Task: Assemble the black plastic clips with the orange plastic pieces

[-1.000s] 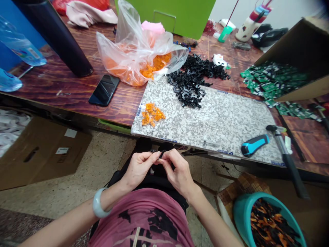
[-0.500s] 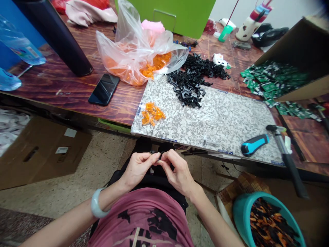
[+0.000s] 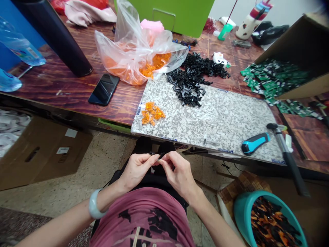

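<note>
My left hand (image 3: 136, 169) and my right hand (image 3: 180, 173) meet above my lap, just short of the table edge. Both are closed in a pinch, fingertips together at a small black plastic piece (image 3: 152, 153). Only a bit of it shows past my left fingers; the rest is hidden. Beyond my hands, a few translucent orange plastic pieces (image 3: 152, 114) lie on the speckled grey slab (image 3: 223, 118). A heap of black plastic pieces (image 3: 189, 90) covers the slab's far edge and spreads onto the table.
A clear plastic bag (image 3: 108, 51) of orange pieces stands behind, near a phone (image 3: 104, 90). At right are a blue-black knife handle (image 3: 255, 144), a hammer (image 3: 290, 164) and green circuit boards (image 3: 267, 82) spilling from a box. A teal bucket (image 3: 241, 214) of black-orange pieces stands lower right.
My fingers have shifted very slightly around the black piece. The view has moved a little; nothing on the table has changed place.
</note>
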`<state>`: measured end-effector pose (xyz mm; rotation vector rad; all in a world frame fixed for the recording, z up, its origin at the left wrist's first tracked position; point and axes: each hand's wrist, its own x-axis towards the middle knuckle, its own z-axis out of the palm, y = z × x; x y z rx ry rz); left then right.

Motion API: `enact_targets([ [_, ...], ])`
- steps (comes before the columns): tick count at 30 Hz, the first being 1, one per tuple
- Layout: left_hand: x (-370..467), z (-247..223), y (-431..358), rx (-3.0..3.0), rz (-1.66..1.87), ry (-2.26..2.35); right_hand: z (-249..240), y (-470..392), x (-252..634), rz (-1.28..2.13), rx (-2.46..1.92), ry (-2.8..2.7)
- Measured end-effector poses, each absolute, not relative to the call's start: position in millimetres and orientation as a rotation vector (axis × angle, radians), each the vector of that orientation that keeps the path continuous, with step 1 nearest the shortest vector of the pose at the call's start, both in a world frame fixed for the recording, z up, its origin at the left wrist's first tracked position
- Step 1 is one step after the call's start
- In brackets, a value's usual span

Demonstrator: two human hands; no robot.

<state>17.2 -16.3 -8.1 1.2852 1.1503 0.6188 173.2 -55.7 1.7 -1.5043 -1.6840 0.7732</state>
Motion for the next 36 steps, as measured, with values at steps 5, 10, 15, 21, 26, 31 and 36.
enact_targets([
  [5, 15.4, -5.3, -16.6, 1.374, 0.581, 1.131, 2.2, -55.4, 175.1, 0.738, -1.554, -1.723],
  [10, 14.6, -1.1, -18.6, 1.395, 0.565, 1.086, 4.7, -52.9, 183.1, 0.795, -1.54, -1.821],
  [15, 13.9, 2.9, -18.1, 1.451, 0.435, 1.064, 11.8, -47.3, 192.2, 0.901, -1.552, -1.989],
  [21, 10.9, 3.9, -13.8, 1.487, 0.283, 0.956, 20.7, -33.9, 198.0, 0.925, -1.518, -2.219],
  [26, 11.0, -5.2, -11.5, 1.281, 0.281, 0.933, 7.1, -28.3, 204.7, 0.877, -1.494, -2.16],
  [31, 11.3, -13.7, -6.7, 1.127, 0.365, 0.975, -11.2, -36.9, 210.3, 0.961, -1.465, -1.792],
  [36, 10.8, -15.9, -2.7, 1.074, 0.388, 0.998, -14.3, -45.4, 208.8, 1.117, -1.465, -1.638],
])
